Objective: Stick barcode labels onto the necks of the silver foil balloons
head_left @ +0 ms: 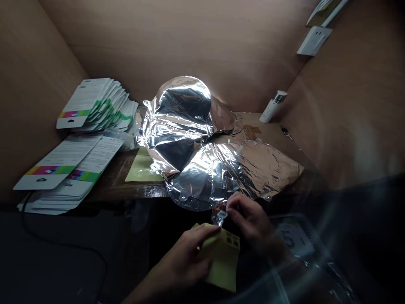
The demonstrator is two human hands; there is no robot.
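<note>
Where the cards lie: fanned printed stacks (95,105), glossy, banded in rainbow and green, at the left of the table (110,183).
Foil balloons (177,126): two, crumpled silver mylar, lying flat mid-table, one partly over a pale yellow sheet (142,169).
Left hand (180,261): gripping a yellow card (225,264) below the table's near edge.
Right hand (249,221): pinching a narrow foil neck (220,216) just above that card.
Further right: a white tube (272,107) leaning near the wall.
</note>
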